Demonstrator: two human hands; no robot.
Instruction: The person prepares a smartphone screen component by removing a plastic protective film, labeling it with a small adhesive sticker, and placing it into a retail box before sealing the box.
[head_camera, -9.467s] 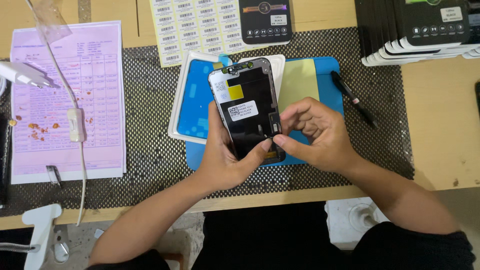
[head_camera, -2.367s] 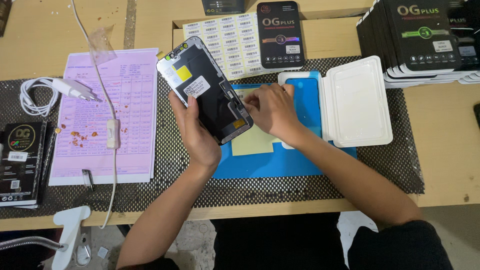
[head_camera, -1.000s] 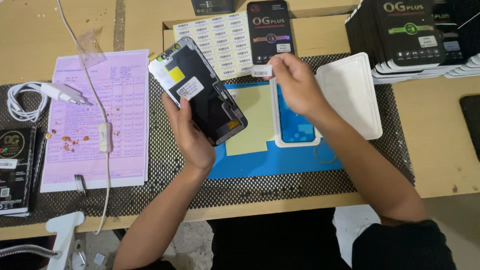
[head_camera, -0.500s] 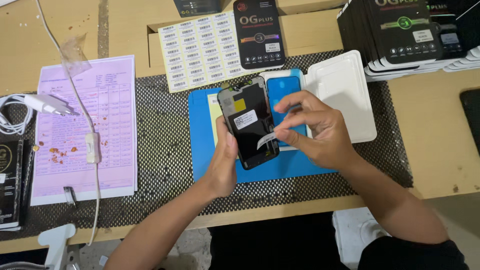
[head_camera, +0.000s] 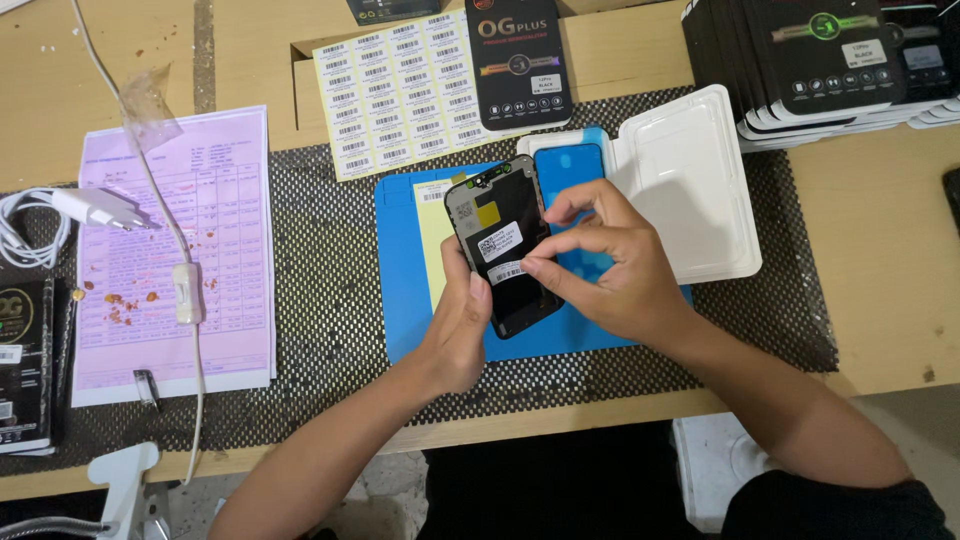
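Head view: the left hand (head_camera: 455, 335) grips the phone screen panel (head_camera: 503, 245) by its lower edge, fingers curled shut, above the blue mat (head_camera: 405, 300). The right hand (head_camera: 610, 270) pinches a small white barcode sticker (head_camera: 507, 272) against the panel. Likely risks are a crooked or creased sticker, or the panel slipping from the edge grip.

Both forearms are extended forward from the lower edge of the view and are angled toward each other above the desk (head_camera: 620, 60). The left hand (head_camera: 455, 335) is curled upward, with the thumb laid along the near edge of the phone screen panel (head_camera: 505, 245) and the fingers hidden behind it. The right hand (head_camera: 610, 265) is arched over the panel's right side, palm down; its thumb and forefinger are pinched together at a small white label on the panel's face.
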